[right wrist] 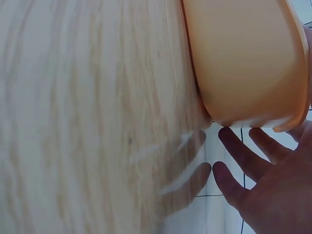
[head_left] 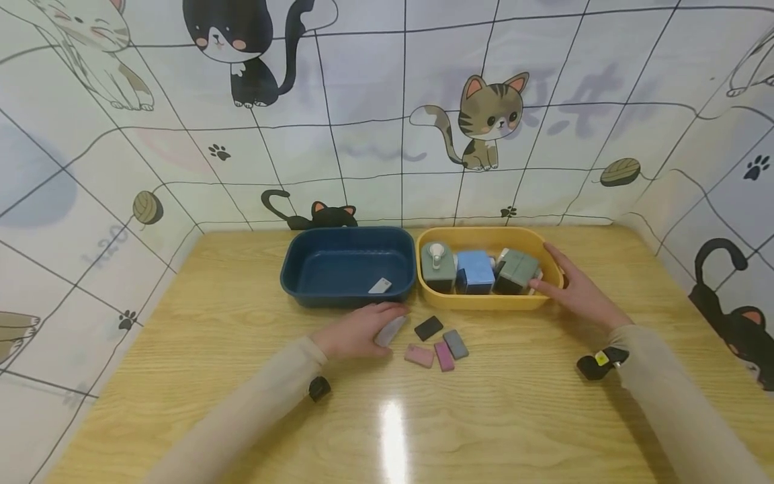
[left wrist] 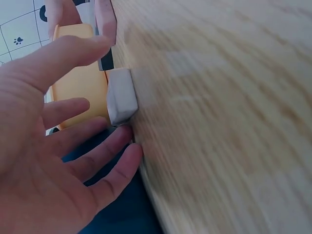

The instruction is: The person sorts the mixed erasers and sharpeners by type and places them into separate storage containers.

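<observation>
My left hand [head_left: 361, 332] reaches low over the table just in front of the blue bin. A whitish rectangular block [left wrist: 122, 95] stands beyond its spread fingers in the left wrist view. The thumb and fingers lie on either side of this block, loosely bent and not closed round it. My right hand [head_left: 582, 294] is at the right end of the yellow bin [head_left: 484, 302], its thumb over the front rim. In the right wrist view its nearly straight fingers [right wrist: 246, 156] are spread, with tips right at the bin's end wall.
A white block [head_left: 380, 286] lies inside the blue bin [head_left: 326, 300]. The yellow bin holds a green pump bottle [head_left: 438, 269], a blue bottle [head_left: 475, 272] and another green bottle [head_left: 517, 269]. Black [head_left: 428, 328], grey [head_left: 456, 343], pink [head_left: 419, 355] and magenta [head_left: 444, 356] blocks lie between the hands.
</observation>
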Demonstrator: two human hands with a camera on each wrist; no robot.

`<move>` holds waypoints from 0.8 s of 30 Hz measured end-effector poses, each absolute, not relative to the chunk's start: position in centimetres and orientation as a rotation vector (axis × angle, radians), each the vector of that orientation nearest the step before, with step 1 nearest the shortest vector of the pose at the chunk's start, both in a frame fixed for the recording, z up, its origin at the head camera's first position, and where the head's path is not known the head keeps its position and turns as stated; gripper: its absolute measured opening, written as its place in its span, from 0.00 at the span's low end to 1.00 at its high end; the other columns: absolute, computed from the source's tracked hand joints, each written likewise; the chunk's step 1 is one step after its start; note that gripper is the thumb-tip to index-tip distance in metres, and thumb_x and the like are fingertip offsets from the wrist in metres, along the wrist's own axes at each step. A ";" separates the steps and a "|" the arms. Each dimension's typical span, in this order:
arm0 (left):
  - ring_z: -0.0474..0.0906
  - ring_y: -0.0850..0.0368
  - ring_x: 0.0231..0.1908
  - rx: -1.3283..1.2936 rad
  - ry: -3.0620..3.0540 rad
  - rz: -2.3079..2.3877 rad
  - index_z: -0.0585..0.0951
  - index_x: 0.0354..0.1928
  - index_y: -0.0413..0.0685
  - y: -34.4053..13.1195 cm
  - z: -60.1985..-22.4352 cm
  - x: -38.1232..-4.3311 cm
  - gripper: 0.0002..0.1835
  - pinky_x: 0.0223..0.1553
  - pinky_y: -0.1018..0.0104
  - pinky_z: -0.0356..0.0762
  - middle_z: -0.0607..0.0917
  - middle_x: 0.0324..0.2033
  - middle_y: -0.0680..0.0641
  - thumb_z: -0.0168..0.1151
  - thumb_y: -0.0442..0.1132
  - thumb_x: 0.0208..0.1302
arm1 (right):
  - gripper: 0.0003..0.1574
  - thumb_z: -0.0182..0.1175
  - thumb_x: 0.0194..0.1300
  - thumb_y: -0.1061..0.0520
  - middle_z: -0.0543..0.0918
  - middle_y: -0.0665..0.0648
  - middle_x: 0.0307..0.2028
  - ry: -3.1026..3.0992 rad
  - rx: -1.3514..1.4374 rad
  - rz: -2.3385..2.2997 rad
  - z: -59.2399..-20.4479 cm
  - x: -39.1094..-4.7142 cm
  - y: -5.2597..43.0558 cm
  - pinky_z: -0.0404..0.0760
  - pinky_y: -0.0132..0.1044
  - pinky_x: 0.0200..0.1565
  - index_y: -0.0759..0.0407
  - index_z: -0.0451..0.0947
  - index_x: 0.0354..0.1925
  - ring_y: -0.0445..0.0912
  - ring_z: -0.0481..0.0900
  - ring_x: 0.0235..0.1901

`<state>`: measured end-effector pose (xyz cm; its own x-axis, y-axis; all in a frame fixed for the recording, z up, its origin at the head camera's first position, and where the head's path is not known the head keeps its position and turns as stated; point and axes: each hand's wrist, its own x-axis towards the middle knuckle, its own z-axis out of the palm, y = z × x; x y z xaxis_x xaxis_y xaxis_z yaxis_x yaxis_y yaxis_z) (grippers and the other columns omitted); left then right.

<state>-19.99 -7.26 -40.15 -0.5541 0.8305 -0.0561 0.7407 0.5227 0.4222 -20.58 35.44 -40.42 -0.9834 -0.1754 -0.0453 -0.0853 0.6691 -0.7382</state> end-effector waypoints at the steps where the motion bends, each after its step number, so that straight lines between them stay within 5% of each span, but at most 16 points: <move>1: 0.63 0.48 0.65 1.329 2.508 0.511 0.64 0.69 0.39 -7.3 -40.2 -20.0 0.41 0.64 0.57 0.61 0.67 0.67 0.43 0.71 0.38 0.55 | 0.59 0.59 0.68 0.45 0.36 0.69 0.74 2.765 -0.219 -1.220 -40.5 -20.6 35.5 0.52 0.71 0.59 0.50 0.29 0.77 0.74 0.43 0.68; 24: 0.71 0.52 0.49 1.241 2.481 0.657 0.71 0.62 0.32 -7.6 -40.3 -19.7 0.38 0.51 0.66 0.72 0.70 0.55 0.39 0.74 0.33 0.48 | 0.58 0.60 0.68 0.49 0.36 0.70 0.74 2.755 -0.244 -1.290 -40.5 -20.8 35.3 0.53 0.72 0.58 0.51 0.30 0.77 0.76 0.44 0.67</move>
